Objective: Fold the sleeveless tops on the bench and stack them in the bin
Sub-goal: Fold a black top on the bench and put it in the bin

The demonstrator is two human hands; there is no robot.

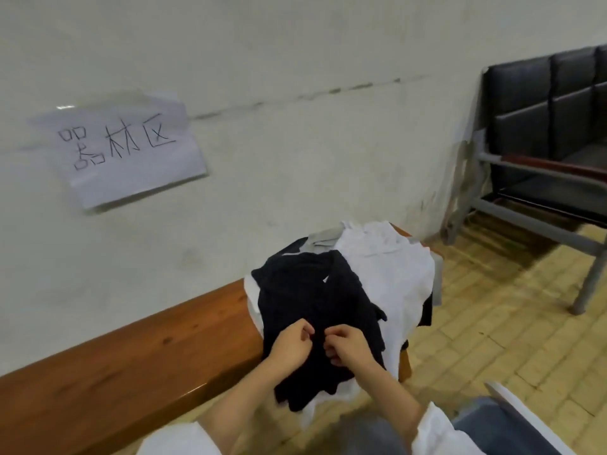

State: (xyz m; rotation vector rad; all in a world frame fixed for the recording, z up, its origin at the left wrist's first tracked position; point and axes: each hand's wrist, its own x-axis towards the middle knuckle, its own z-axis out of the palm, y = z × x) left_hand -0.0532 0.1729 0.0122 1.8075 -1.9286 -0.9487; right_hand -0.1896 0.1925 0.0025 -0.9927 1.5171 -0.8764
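2 hands work the black top at the right end of the bench: the left hand curls its fingers and pinches the fabric, and the right hand pinches it just beside, knuckles nearly touching. The black top lies crumpled over the front edge, on a white top; a grey top peeks out at the back edge.

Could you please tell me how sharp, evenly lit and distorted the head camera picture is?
Head view: soft even light, mild blur; wide-angle skews the brown wooden bench; small glare atop the white paper sign; left hand, right hand and black fabric top lack fine detail.
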